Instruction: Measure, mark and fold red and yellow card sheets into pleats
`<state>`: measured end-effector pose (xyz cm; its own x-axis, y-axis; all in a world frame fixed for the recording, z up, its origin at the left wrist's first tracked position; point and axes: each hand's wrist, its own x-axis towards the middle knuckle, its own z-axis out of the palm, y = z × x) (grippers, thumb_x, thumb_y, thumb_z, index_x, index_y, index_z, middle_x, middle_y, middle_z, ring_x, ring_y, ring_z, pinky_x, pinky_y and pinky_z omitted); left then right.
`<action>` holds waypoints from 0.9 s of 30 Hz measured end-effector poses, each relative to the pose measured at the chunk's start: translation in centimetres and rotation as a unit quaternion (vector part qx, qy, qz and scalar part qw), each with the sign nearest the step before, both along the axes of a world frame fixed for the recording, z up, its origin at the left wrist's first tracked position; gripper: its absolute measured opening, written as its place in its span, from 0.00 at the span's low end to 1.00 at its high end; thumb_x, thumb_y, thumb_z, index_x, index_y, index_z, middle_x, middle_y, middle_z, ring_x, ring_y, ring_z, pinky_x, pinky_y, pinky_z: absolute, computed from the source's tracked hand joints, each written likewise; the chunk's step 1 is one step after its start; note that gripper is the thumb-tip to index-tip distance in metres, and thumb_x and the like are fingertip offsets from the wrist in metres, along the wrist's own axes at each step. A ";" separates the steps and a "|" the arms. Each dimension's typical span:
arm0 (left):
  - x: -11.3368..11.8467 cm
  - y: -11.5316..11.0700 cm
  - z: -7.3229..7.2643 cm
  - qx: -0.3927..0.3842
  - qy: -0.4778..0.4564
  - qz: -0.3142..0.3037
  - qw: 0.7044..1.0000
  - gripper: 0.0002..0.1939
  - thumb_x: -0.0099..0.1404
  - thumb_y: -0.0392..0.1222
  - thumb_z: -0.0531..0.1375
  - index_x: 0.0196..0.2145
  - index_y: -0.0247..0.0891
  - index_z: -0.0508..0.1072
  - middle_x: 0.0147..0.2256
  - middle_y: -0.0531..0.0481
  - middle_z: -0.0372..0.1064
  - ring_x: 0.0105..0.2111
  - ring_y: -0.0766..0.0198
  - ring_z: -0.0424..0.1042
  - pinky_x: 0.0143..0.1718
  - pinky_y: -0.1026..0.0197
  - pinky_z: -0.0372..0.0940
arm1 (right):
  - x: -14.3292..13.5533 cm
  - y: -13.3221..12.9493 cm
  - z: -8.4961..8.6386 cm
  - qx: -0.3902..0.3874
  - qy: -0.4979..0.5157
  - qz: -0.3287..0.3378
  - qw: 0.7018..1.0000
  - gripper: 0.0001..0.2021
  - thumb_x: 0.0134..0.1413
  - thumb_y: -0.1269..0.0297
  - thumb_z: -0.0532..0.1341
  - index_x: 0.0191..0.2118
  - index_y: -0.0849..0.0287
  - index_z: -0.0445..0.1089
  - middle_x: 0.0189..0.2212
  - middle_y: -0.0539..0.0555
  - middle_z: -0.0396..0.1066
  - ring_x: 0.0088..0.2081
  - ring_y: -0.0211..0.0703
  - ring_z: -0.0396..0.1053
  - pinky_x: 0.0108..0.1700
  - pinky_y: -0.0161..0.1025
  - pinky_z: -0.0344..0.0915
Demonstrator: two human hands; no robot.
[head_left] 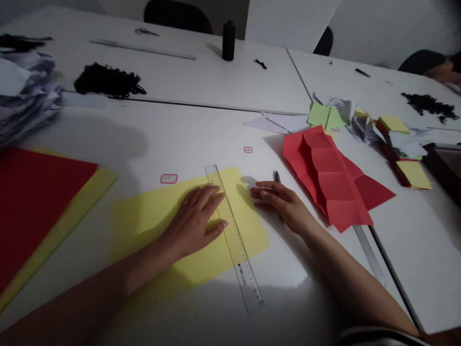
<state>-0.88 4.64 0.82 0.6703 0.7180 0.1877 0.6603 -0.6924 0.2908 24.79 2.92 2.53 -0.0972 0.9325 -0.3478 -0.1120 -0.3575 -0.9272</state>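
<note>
A yellow sheet of paper lies flat on the white table, with a clear plastic ruler slanting across its right part. My left hand rests spread over the sheet, its fingertips touching the ruler's upper half. To the right of the sheet, my right hand hovers over a dark pen, fingers stretched out and slightly apart. The pen's middle is hidden behind the fingers, and I cannot tell whether they touch it. A creased, folded red paper lies just beyond that hand.
Red sheets over yellow ones lie at left, below crumpled white paper. Two small red-framed labels lie beyond the yellow sheet. Farther off are black yarn, a black bottle, scissors and sticky notes.
</note>
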 end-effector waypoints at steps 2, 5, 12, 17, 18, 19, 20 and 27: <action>-0.1 -0.1 0.1 -0.001 -0.002 0.001 1.000 0.25 0.66 0.47 0.56 0.57 0.36 0.60 0.60 0.39 0.55 0.61 0.49 0.53 0.62 0.43 0.51 | -0.1 0.0 -0.1 -0.004 0.003 -0.004 1.000 0.18 0.52 0.55 0.65 0.48 0.56 0.70 0.49 0.58 0.73 0.54 0.49 0.68 0.55 0.49 0.67; -0.1 -0.3 0.1 -0.001 -0.011 0.003 1.000 0.25 0.65 0.46 0.57 0.57 0.37 0.60 0.60 0.39 0.55 0.62 0.49 0.53 0.62 0.43 0.51 | -0.1 0.0 -0.3 -0.004 0.011 -0.007 1.000 0.18 0.51 0.56 0.65 0.47 0.56 0.70 0.48 0.58 0.73 0.54 0.49 0.68 0.55 0.49 0.67; -0.2 -0.3 0.2 -0.007 -0.011 0.007 1.000 0.25 0.65 0.46 0.57 0.57 0.38 0.60 0.60 0.40 0.55 0.61 0.49 0.54 0.62 0.42 0.52 | -0.2 0.0 -0.3 -0.003 0.005 -0.001 1.000 0.17 0.52 0.55 0.65 0.46 0.56 0.70 0.48 0.58 0.73 0.53 0.48 0.69 0.54 0.47 0.69; -0.2 -0.3 0.3 -0.007 -0.013 0.009 1.000 0.24 0.65 0.46 0.56 0.57 0.39 0.60 0.60 0.41 0.55 0.61 0.49 0.54 0.61 0.42 0.53 | -0.2 0.0 -0.3 0.000 0.009 0.000 1.000 0.16 0.53 0.56 0.64 0.46 0.56 0.70 0.49 0.58 0.72 0.53 0.47 0.70 0.54 0.48 0.69; -0.2 -0.3 0.3 -0.007 -0.016 0.009 1.000 0.24 0.65 0.46 0.56 0.57 0.39 0.60 0.60 0.41 0.56 0.61 0.49 0.54 0.61 0.42 0.53 | -0.2 0.0 -0.2 -0.001 0.009 -0.001 1.000 0.17 0.53 0.56 0.64 0.46 0.56 0.70 0.49 0.57 0.72 0.52 0.47 0.70 0.54 0.48 0.69; -0.2 -0.3 0.3 -0.007 -0.019 0.009 1.000 0.24 0.65 0.46 0.56 0.57 0.39 0.60 0.60 0.41 0.56 0.61 0.49 0.55 0.61 0.42 0.53 | -0.2 0.0 -0.1 -0.003 0.009 -0.004 1.000 0.17 0.52 0.55 0.65 0.46 0.56 0.70 0.49 0.58 0.72 0.52 0.47 0.70 0.54 0.48 0.69; -0.2 -0.3 0.3 -0.006 -0.019 0.008 1.000 0.24 0.65 0.46 0.56 0.57 0.39 0.60 0.60 0.41 0.56 0.61 0.49 0.55 0.61 0.42 0.53 | -0.2 -0.1 0.0 -0.004 0.011 -0.007 1.000 0.17 0.52 0.55 0.65 0.46 0.56 0.70 0.48 0.58 0.73 0.52 0.47 0.70 0.54 0.48 0.68; -0.2 -0.3 0.2 -0.003 0.018 0.006 1.000 0.25 0.67 0.48 0.55 0.58 0.38 0.58 0.61 0.41 0.54 0.63 0.49 0.52 0.62 0.43 0.50 | -0.2 -0.6 1.0 0.004 0.005 0.005 1.000 0.15 0.53 0.57 0.64 0.47 0.54 0.70 0.50 0.56 0.71 0.55 0.48 0.67 0.55 0.50 0.68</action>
<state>-1.11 4.32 1.02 0.6680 0.7267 0.1601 0.6783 -0.6832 0.2704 24.56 2.36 3.57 -0.1095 0.9344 -0.3390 -0.1180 -0.3508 -0.9290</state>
